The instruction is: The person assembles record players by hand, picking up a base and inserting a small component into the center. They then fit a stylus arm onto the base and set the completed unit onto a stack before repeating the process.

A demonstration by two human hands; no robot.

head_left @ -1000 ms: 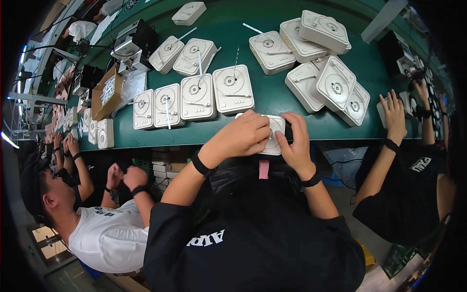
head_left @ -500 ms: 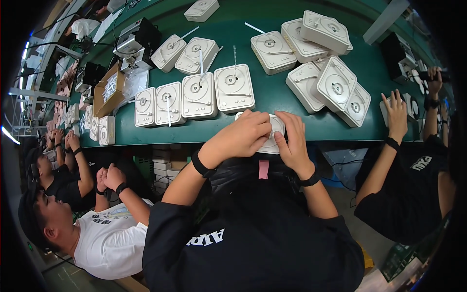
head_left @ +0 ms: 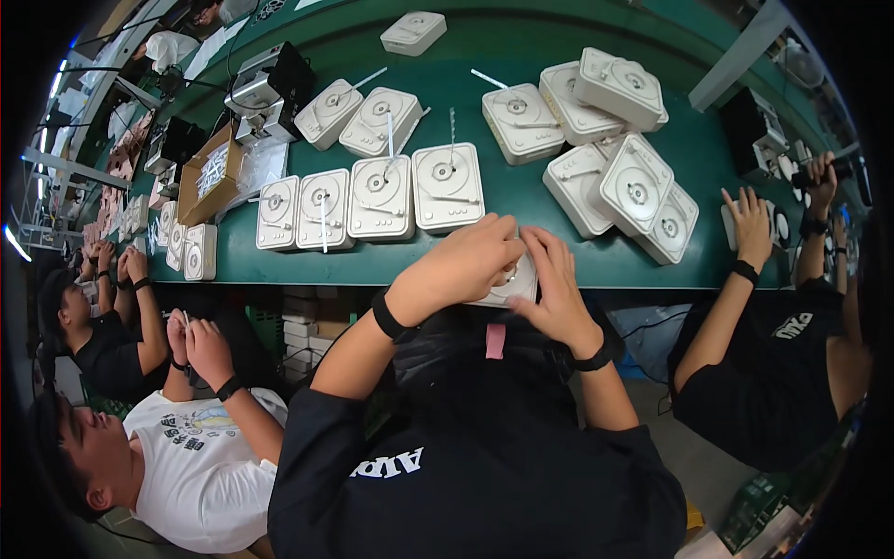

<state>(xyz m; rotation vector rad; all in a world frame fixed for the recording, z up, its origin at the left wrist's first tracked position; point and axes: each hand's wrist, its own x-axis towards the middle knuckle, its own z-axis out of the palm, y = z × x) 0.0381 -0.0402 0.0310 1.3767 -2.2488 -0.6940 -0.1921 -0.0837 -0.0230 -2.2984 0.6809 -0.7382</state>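
Bracing the white box (head_left: pixel 523 282) by its right edge, the right hand (head_left: pixel 561 296) grips with its fingers laid along that side and its thumb over the near right corner. The left hand (head_left: pixel 458 264) comes across from the left, its fingers curled and bunched, their tips down over the disc (head_left: pixel 509 276) on the box's top. So the box lies directly beneath the left fingertips and just left of the right fingers; the left hand is the nearer to the disc, the right to the outer edge. The box sits at the near edge of the bench (head_left: pixel 326 268), in front of the row of boxes (head_left: pixel 448 189).

Much is covered. The left hand hides the box's left half and much of its far side, so its long axis cannot be judged. Whether the left fingertips pinch some small part or only press cannot be told. Nor is it clear whether the box rests on the bench or is held up off it.
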